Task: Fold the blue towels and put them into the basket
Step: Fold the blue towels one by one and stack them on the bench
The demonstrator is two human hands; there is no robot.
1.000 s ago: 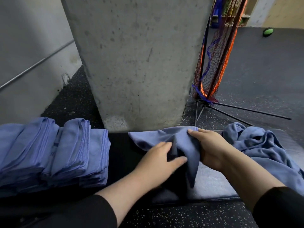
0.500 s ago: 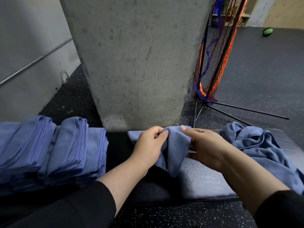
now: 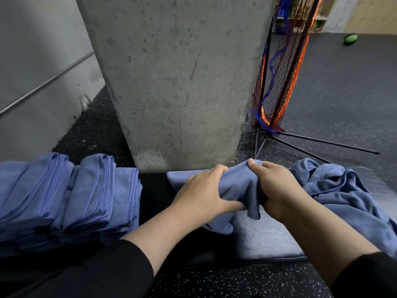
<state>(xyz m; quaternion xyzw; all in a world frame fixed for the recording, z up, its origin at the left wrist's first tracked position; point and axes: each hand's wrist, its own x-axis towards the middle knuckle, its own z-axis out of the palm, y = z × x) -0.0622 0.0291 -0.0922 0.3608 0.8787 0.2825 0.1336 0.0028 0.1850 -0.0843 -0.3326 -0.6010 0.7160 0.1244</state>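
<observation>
I note the concrete pillar point(image 3: 178, 82): folded towels point(image 3: 64, 196) stacked left of its base, crumpled pile point(image 3: 348, 196) right. Before its foot, left hand point(image 3: 202, 196) and right hand point(image 3: 277, 188) both clutch one blue towel point(image 3: 238, 186), fingers curled.

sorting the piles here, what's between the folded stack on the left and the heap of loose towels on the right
In the head view, one blue towel lies between the folded stack and the loose heap, gripped by the left hand and right hand over the dark pad.
</observation>
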